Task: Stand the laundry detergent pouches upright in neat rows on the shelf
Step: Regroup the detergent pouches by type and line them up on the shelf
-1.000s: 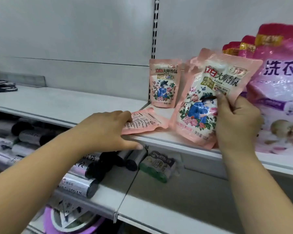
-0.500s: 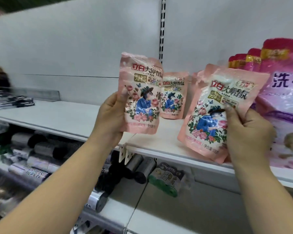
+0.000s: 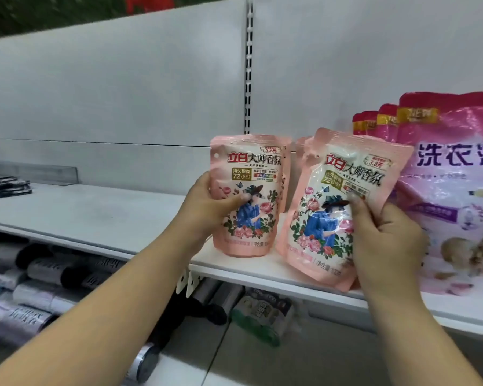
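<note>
Head view: left hand (image 3: pixel 207 210) clamps one pink pouch (image 3: pixel 246 196) upright at the shelf (image 3: pixel 101 218) front — right hand (image 3: pixel 385 240) grips a tilted second pouch (image 3: pixel 338 207) beside it. Soft, glossy film, probably slippery and saggy — best pinched mid-body, base pressed flat.

Two pink floral detergent pouches (image 3: pixel 246 196) (image 3: pixel 343 207) side by side at white metal shelf (image 3: pixel 95 215) front edge; large pink-purple bags (image 3: pixel 455 190) right.
</note>
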{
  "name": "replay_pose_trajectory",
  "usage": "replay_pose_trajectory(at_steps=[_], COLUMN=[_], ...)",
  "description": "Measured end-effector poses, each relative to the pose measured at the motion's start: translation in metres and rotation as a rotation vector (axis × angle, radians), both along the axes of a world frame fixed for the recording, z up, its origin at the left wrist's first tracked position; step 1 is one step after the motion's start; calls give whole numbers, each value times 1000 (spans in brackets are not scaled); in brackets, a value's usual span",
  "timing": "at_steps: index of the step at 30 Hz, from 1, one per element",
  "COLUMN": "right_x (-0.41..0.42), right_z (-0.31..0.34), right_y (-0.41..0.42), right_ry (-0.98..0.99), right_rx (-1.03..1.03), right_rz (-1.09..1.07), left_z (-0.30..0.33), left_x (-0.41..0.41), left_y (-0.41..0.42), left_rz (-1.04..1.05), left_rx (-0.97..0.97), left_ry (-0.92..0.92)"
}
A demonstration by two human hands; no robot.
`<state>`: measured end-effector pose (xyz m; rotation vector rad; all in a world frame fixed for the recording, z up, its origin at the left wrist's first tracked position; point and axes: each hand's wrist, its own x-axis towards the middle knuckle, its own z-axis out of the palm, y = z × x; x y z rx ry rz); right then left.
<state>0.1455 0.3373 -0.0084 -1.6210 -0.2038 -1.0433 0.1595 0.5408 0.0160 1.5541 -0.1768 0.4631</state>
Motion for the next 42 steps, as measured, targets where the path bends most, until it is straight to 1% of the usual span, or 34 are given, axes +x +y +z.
replay_pose_trajectory(at_steps=[3, 9, 14, 17, 20, 23, 25, 30, 33, 35, 36, 38, 42], right_x=[-4, -3, 1, 2, 0, 0, 1, -4, -4, -5, -5, -7, -6], right_z=[1, 1, -2, -2, -1, -2, -2, 0, 1, 1, 1, 2, 4], right_y=[-1, 0, -3, -3, -3, -2, -2, -1, -1, -1, -1, -1, -2], right_ry=[30, 79, 72, 68, 73, 80, 96, 90, 76, 59, 55, 65, 87], right_rx=[33, 30, 18, 20, 50, 46, 53, 43, 67, 94, 100, 113, 205], right_rz=[50, 60, 68, 88, 134, 127, 121, 112, 117, 123, 125, 149, 285], left_z=[10, 37, 8, -4, -6, -7, -8, -4, 14, 24, 27, 27, 9], left_x=[28, 92, 121, 127, 129, 134, 138, 129, 108, 89, 76, 53, 26], left_y=[1, 3, -3, -4, -5, -7, -7, -7, 1, 4, 1, -11, -38], left_rz=[1, -159, -199, -357, -398, -309, -223, -122, 80, 136, 105, -33, -326], left_rx=[-113, -45, -124, -21, 13, -57, -125, -167, -95, -37, -13, 28, 60], left_ry=[-8, -2, 114, 106, 81, 61, 89, 155, 123, 18, -38, -46, 125])
